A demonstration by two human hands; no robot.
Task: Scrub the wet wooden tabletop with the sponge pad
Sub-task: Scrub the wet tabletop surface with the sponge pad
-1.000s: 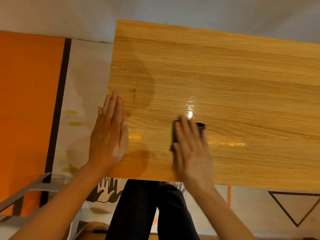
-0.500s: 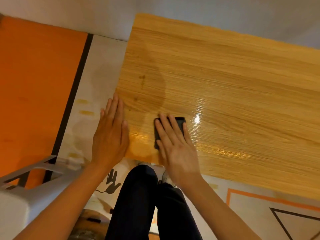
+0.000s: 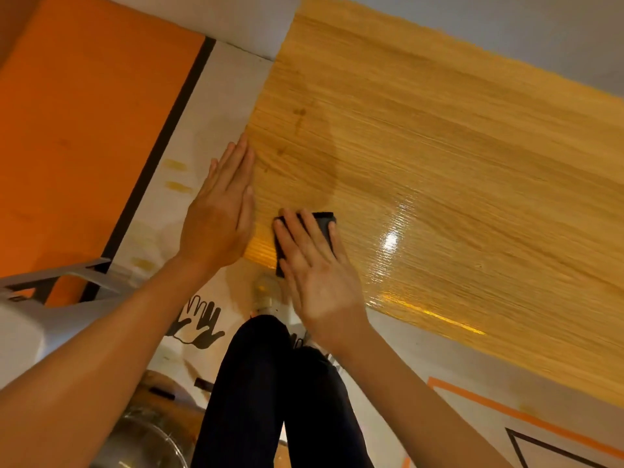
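The worktop (image 3: 456, 170) is a wooden board with fine, straight grain in a warm honey tone, running slantwise across the view. Its near part is wet and glossy, with a bright glare spot and streaked sheen; a darker damp patch spreads near its left end. The sponge pad (image 3: 323, 223) is dark, seemingly rectangular, lying flat on the wet surface near the worktop's near left corner, mostly covered.

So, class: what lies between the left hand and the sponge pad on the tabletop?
In the head view, only a narrow bare strip of glossy tabletop separates the left hand from the sponge pad.
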